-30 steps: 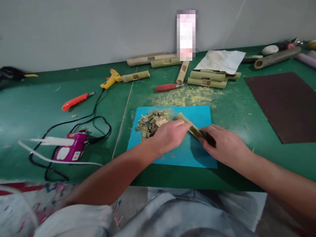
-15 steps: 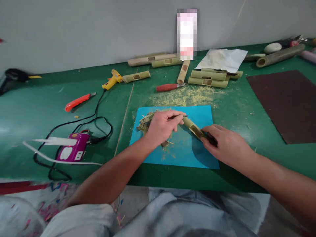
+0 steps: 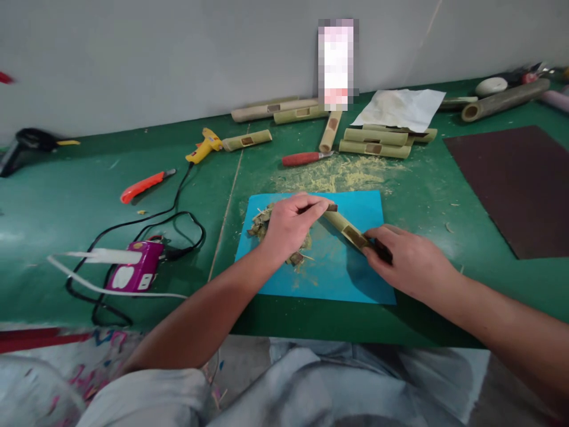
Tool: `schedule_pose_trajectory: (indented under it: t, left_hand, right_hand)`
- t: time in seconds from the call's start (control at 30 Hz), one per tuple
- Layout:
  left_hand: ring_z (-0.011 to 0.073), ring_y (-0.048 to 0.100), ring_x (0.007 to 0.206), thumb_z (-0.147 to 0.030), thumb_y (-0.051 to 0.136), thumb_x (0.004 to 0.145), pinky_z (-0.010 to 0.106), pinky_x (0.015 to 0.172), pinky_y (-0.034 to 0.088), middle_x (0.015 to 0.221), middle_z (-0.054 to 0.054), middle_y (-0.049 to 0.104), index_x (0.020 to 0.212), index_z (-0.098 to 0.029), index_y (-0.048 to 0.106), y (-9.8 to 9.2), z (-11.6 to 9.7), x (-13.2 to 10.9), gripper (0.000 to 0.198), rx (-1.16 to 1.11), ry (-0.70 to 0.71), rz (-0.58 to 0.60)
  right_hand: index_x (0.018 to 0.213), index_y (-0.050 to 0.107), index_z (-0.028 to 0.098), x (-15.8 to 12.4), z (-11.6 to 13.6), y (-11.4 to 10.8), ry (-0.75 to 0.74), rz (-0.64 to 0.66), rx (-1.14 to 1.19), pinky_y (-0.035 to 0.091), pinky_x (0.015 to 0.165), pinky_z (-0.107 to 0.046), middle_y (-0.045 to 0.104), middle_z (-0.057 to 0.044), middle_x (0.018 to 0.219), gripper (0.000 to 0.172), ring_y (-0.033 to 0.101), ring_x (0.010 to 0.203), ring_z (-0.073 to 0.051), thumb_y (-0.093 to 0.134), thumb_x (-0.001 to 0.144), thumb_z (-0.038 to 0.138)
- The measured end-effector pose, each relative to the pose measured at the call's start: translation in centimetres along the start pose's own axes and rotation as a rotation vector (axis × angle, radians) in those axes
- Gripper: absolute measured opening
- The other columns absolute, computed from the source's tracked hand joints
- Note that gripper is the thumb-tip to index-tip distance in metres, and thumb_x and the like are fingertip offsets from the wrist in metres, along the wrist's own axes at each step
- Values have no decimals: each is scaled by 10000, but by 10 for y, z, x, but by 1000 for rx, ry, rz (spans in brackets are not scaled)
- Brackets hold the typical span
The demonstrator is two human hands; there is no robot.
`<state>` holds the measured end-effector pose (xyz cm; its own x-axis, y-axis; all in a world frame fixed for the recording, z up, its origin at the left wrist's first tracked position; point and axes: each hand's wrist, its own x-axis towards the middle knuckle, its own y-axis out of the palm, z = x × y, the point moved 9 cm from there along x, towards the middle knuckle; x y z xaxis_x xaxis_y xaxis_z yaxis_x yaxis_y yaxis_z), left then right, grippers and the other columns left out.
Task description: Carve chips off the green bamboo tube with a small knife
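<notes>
The right hand [image 3: 413,256] grips the pale-green, notched bamboo tube [image 3: 339,223] — best held steady — over the blue rectangular sheet [image 3: 331,276]; the left hand [image 3: 291,222] pinches a small dark-brown piece [image 3: 332,208] near the tube's far end.

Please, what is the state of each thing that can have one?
Left hand, holding a dark piece
Right hand, gripping the bamboo tube
Bamboo tube, side opening cut
Blue sheet, flat, strewn with scraps
Glue gun, lying on its side
Red-handled knife, lying unsheathed
Orange cutter, lying flat
</notes>
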<state>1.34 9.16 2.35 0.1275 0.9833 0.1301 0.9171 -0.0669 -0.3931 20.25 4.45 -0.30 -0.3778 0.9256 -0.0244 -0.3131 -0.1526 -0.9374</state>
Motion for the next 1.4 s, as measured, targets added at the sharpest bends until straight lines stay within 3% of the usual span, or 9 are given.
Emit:
schedule_pose_trajectory:
  t: [0.17, 0.23, 0.33, 0.47, 0.63, 0.93, 1.23, 1.4]
  left_hand:
    - [154, 620, 826, -272, 641, 924, 286, 724, 512, 937, 52, 668, 890, -206, 776, 4, -6, 1, 154, 44, 122, 37]
    - [140, 617, 792, -263, 623, 935, 270, 700, 504, 889, 39, 661, 867, -195, 749, 6, -6, 1, 158, 58, 140, 55]
    - [95, 533, 590, -265, 562, 973, 230, 577, 453, 681, -15, 590, 877, -183, 688, 9, -1, 0, 178, 85, 98, 78]
    - [62, 455, 466, -292, 489, 1010, 201, 464, 394, 657, -36, 574, 892, -190, 589, 15, 5, -2, 185, 11, 3, 127]
    - [67, 463, 478, -294, 539, 980, 196, 446, 370, 625, -43, 523, 887, -194, 613, 11, 5, -1, 155, 2, 24, 81]
    - [100, 577, 564, -288, 584, 956, 208, 525, 450, 636, -15, 624, 958, -182, 707, 6, 4, -2, 162, 87, 88, 26]
    - [162, 694, 812, -194, 620, 945, 269, 746, 546, 908, 62, 745, 1028, -159, 740, 11, -8, 0, 150, 411, 304, 84]
    - [187, 685, 815, -197, 614, 957, 294, 729, 541, 901, 84, 728, 1077, -127, 719, 22, -8, -6, 175, 543, 461, 119]
  right_hand:
    - [1019, 680, 219, 0, 0, 0, 9, 6, 2, 335, 530, -313, 714, -58, 951, 264, 640, 679, -193, 492, 916, 373]
    - [1041, 678, 218, 0, -1, 1, 16, 17, -4, 338, 535, -319, 717, -58, 960, 279, 649, 699, -206, 485, 920, 379]
    - [1059, 676, 213, 0, 0, 2, 20, 36, -12, 341, 540, -325, 719, -64, 973, 301, 654, 716, -218, 470, 925, 386]
    - [1039, 678, 215, 0, 0, 1, 33, 38, -6, 348, 547, -319, 717, -67, 968, 284, 648, 713, -208, 476, 921, 374]
    - [1034, 681, 217, 0, 0, 0, 26, 20, -4, 335, 532, -311, 717, -62, 955, 281, 635, 683, -193, 483, 919, 381]
    - [1009, 679, 220, 0, 2, -3, -11, -27, 1, 321, 511, -307, 724, -65, 929, 260, 623, 655, -184, 489, 910, 367]
    - [1023, 685, 215, 1, 2, -3, 11, 6, -7, 330, 520, -311, 725, -65, 934, 277, 636, 674, -198, 482, 916, 371]
    - [961, 687, 219, 1, 0, -2, 16, -20, -16, 333, 523, -313, 715, -64, 924, 246, 628, 662, -192, 492, 915, 360]
